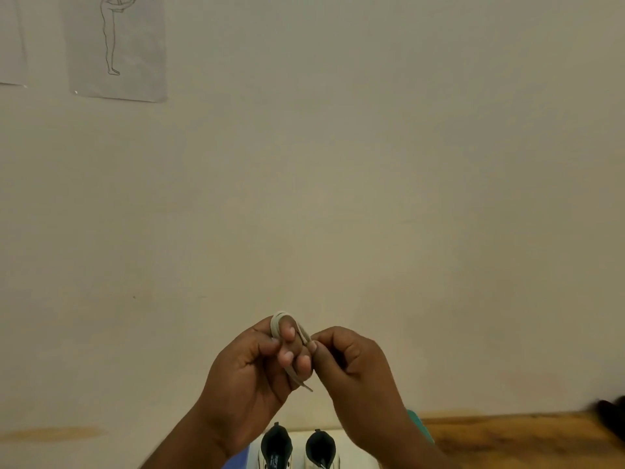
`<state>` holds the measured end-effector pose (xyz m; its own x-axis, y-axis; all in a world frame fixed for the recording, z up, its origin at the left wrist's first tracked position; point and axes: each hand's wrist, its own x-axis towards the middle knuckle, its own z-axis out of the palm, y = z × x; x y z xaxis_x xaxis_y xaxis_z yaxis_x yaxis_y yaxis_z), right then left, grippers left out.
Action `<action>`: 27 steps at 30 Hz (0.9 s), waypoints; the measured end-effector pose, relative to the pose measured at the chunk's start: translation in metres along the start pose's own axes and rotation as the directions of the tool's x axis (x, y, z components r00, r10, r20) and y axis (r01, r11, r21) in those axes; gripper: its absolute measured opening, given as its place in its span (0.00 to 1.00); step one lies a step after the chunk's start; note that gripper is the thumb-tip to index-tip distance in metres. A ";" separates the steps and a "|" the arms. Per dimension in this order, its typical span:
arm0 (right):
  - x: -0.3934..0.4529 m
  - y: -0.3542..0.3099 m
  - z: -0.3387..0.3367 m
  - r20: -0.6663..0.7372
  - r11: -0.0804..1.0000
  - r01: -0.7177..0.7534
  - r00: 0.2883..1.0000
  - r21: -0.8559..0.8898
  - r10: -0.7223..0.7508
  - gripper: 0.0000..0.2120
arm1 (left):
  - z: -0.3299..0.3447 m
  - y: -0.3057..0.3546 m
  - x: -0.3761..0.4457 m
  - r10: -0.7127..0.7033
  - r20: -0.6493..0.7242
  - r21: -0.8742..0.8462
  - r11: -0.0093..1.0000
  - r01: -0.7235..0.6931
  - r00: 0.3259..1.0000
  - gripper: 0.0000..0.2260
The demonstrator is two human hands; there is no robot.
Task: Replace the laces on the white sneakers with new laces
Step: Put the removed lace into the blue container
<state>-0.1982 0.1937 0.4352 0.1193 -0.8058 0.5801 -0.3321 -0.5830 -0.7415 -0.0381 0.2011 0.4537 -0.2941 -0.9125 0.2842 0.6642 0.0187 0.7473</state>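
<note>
Both hands are raised in front of the wall. A pale lace [278,322] is wound in loops round the fingers of my left hand [257,363], and its loose tip hangs below those fingers. My right hand [351,360] pinches the same lace just beside the left fingers. Below the hands, at the bottom edge, two white sneakers [297,450] with dark insides stand side by side, heels toward the wall. Only their rear halves show.
A wooden tabletop [514,438] runs along the bottom right, against a plain beige wall. A dark object [612,419] lies at its far right edge. A teal thing [421,426] peeks from behind my right wrist. Paper sketches [116,45] hang top left.
</note>
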 end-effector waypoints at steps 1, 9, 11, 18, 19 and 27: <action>-0.002 0.003 0.004 -0.033 1.000 0.001 0.999 0.002 -0.001 0.10 | 0.001 -0.003 0.000 0.005 -0.010 0.012 1.000 -0.005 1.000 0.09; -0.008 0.013 0.009 0.031 0.973 -0.087 0.996 0.216 0.082 0.11 | -0.005 -0.007 0.004 0.029 -0.097 0.138 0.990 -0.016 0.995 0.09; -0.007 0.011 0.006 0.069 0.973 -0.086 0.995 0.216 0.073 0.09 | -0.008 -0.005 0.005 0.024 -0.097 0.135 0.991 -0.011 0.995 0.10; -0.004 0.016 0.010 0.052 0.978 -0.100 0.994 0.184 0.092 0.09 | -0.019 -0.006 0.008 0.057 -0.034 0.337 0.940 -0.042 0.998 0.07; -0.006 0.018 0.012 0.040 0.984 -0.077 0.997 0.158 0.072 0.10 | -0.020 -0.007 0.008 0.068 -0.033 0.375 0.926 -0.051 0.997 0.07; -0.011 0.032 0.027 -0.059 0.997 -0.021 0.998 0.073 0.025 0.09 | -0.021 -0.010 0.008 0.106 -0.032 0.494 0.866 -0.076 0.994 0.09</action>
<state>-0.1848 0.1808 0.3961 0.0558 -0.8127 0.5800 -0.2653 -0.5721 -0.7761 -0.0327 0.1847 0.4358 -0.2003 -0.9179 0.3425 0.2585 0.2877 0.9222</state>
